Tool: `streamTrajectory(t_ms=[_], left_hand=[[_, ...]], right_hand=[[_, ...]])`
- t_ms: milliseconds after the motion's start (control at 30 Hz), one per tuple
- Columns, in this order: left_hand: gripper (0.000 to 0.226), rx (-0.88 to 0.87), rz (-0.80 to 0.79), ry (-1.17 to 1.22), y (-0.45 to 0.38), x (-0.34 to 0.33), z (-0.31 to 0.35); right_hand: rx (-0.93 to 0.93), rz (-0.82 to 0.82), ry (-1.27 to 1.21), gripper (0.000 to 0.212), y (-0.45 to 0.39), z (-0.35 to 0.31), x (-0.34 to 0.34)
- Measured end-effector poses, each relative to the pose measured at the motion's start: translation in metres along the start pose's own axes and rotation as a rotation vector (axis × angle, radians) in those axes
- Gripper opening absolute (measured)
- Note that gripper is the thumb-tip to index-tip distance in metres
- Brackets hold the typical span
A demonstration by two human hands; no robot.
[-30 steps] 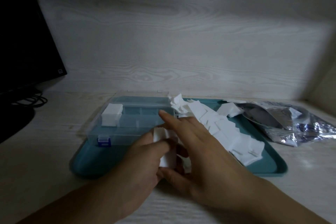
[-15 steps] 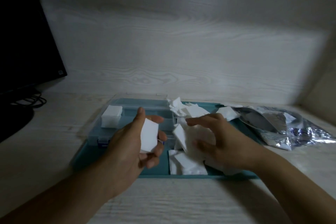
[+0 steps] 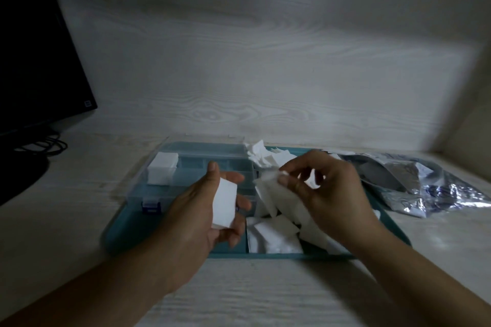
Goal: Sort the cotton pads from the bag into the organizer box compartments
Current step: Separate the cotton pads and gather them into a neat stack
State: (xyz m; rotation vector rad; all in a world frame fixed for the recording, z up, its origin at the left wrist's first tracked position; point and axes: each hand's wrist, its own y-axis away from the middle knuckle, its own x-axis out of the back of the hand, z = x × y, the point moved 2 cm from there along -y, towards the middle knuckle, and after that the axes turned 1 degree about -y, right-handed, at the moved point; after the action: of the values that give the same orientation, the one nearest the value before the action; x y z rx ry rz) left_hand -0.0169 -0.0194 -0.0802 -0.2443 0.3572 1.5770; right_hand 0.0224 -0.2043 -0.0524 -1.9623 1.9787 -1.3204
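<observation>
- The left hand [image 3: 202, 210] is raised over the near left part of the shallow teal plastic tray [image 3: 127, 231], its fingers [image 3: 235, 231] and thumb curled round a neat white stack of square cotton pads [image 3: 224, 203]; the thumb lies along the stack's far edge and the fingertips wrap its near side
- The right hand [image 3: 329, 194] is held up over the middle of the tray, thumb and forefinger pressed together on the corner of a single thin white cotton pad [image 3: 268, 183], which hangs down from the pinch; the other fingers [image 3: 317, 175] are loosely curled and apart, with another bit of white showing between them
- Under and behind the right hand a loose heap of white cotton pads [image 3: 273, 236] spreads across the right half of the tray, from the near rim to the far rim
- The clear plastic organizer box with a blue latch [image 3: 186, 167] sits on the left half of the tray; a block of stacked white pads [image 3: 162, 171] fills its far-left compartment
- The crumpled silvery foil bag [image 3: 425, 188] lies on the pale wood-grain desk [image 3: 79, 194] just beside the tray's right edge, its mouth towards the tray; the print on it is too blurred to read
- A black monitor [image 3: 34, 61] stands at the left with dark cables [image 3: 45, 145] below it; a small square sticker at its lower corner cannot be read
</observation>
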Motion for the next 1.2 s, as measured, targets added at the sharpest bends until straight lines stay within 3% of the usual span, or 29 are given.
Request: streamTrajectory(t_ms=[167, 233, 333, 533, 633, 733, 800, 967, 1200], left_hand=[[0.047, -0.013, 0.011, 0.030, -0.001, -0.003, 0.002], [0.048, 0.004, -0.024, 0.080, 0.001, -0.005, 0.003], [0.056, 0.015, -0.094, 0.128, 0.004, -0.006, 0.002], [0.056, 0.049, -0.185, 0.087, 0.003, -0.008, -0.006], [0.054, 0.096, -0.203, 0.140, 0.005, -0.008, -0.010], [0.049, 0.099, -0.188, 0.186, 0.006, -0.008, -0.008], [0.049, 0.086, -0.150, 0.200, 0.005, -0.008, -0.006], [0.038, 0.034, -0.127, 0.182, 0.010, -0.012, -0.003], [0.036, 0.054, -0.181, 0.210, 0.012, -0.015, -0.003]], right_hand=[[-0.178, 0.068, -0.520, 0.009, -0.011, -0.001, 0.013], [-0.204, 0.008, -0.622, 0.020, -0.007, -0.006, 0.010], [-0.204, -0.066, -0.674, 0.021, 0.001, -0.016, -0.004], [-0.193, -0.143, -0.565, 0.023, 0.016, -0.017, -0.030], [-0.157, -0.123, -0.357, 0.025, 0.021, -0.012, -0.034], [0.019, -0.065, -0.096, 0.023, 0.023, -0.015, -0.028], [0.156, -0.088, -0.022, 0.036, 0.024, -0.023, -0.022], [0.224, -0.299, 0.010, 0.085, 0.031, -0.032, -0.019], [0.126, -0.354, -0.139, 0.092, 0.030, -0.026, -0.026]])
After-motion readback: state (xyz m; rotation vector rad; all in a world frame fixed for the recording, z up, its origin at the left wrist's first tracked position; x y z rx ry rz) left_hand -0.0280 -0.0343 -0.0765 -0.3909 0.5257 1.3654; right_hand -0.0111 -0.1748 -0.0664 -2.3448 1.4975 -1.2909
